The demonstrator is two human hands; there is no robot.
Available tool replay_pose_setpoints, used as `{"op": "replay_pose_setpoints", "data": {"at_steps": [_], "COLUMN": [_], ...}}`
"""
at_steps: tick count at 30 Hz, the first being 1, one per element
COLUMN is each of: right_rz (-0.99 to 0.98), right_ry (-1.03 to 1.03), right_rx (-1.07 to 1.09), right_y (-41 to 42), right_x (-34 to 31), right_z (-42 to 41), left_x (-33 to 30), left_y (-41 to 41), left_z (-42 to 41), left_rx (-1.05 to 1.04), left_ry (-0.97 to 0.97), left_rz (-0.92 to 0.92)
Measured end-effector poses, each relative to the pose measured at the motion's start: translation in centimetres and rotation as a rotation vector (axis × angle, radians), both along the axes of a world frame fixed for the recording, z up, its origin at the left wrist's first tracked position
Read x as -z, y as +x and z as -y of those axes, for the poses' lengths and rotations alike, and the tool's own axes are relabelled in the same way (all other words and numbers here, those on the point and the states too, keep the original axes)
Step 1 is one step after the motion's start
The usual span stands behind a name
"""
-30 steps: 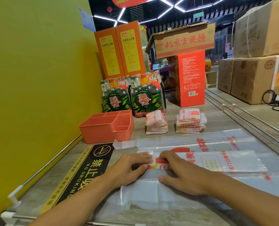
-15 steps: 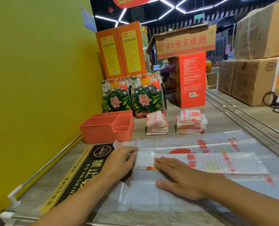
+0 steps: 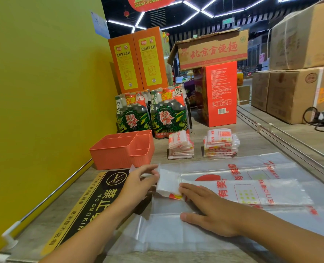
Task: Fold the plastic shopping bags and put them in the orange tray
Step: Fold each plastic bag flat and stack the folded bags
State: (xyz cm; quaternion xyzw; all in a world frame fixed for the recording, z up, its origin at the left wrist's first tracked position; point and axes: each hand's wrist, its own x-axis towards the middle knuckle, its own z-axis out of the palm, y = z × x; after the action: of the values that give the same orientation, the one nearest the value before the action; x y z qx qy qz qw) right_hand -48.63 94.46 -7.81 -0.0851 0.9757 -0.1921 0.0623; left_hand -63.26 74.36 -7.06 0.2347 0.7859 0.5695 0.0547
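A clear plastic shopping bag with red print (image 3: pixel 252 192) lies folded into a long strip on the counter, on top of other flat bags (image 3: pixel 176 232). My left hand (image 3: pixel 138 184) pinches the strip's white left end between thumb and fingers. My right hand (image 3: pixel 212 209) lies flat on the strip just right of that end, fingers straight, pressing it down. The orange tray (image 3: pixel 119 154), divided into compartments, stands beyond my left hand and looks empty. Two stacks of folded bags (image 3: pixel 181 146) (image 3: pixel 220 143) sit behind the strip.
A yellow wall (image 3: pixel 43 92) borders the left side. A black no-smoking sign (image 3: pixel 92 205) lies on the counter under my left arm. Bottle packs (image 3: pixel 151 114), orange and red cartons (image 3: pixel 220 92) and cardboard boxes (image 3: pixel 293 92) stand at the back and right. Metal rails (image 3: pixel 282 147) run along the right.
My left hand slid left from beside my right hand to the strip's end and took hold of it, unfolding the white end flat. My right hand stayed pressing on the strip.
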Motion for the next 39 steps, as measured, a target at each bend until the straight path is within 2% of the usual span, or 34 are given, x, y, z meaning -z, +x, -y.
{"op": "replay_pose_setpoints", "data": {"at_steps": [4,11,15,24,27,31,34,36,39], "right_rz": [-0.009,-0.033,-0.037,-0.068,-0.073,-0.073,-0.060,-0.065,-0.123], "right_ry": [-0.025,0.026,0.016,-0.051,-0.058,-0.077,-0.114,-0.125,-0.090], "right_rx": [-0.004,-0.035,-0.031,-0.006,-0.004,-0.007,-0.008,-0.008,0.005], "right_y": [-0.2,-0.1,-0.1,-0.3,-0.2,-0.1,-0.1,-0.1,-0.2], "right_x": [0.3,0.1,0.1,0.3,0.3,0.2,0.0,0.0,-0.3], "right_z": [-0.1,-0.1,-0.2,-0.2,-0.1,-0.2,-0.5,-0.8,-1.5], "left_x": [0.2,0.4,0.8,0.7,0.1,-1.2,-1.4,-1.5,-2.4], "left_y": [0.2,-0.1,-0.3,-0.2,0.6,2.0,2.3,2.3,2.1], "left_z": [-0.2,0.2,0.0,-0.7,-1.0,-1.4,-1.6,-2.0,-2.3], "left_rx": [0.051,0.110,0.095,0.019,0.043,0.236,0.318,0.243,0.039], "left_ry": [-0.098,-0.128,-0.075,-0.129,-0.119,-0.011,-0.018,0.020,-0.057], "left_rz": [-0.035,-0.018,0.030,0.074,0.161,0.373,0.428,0.434,0.304]}}
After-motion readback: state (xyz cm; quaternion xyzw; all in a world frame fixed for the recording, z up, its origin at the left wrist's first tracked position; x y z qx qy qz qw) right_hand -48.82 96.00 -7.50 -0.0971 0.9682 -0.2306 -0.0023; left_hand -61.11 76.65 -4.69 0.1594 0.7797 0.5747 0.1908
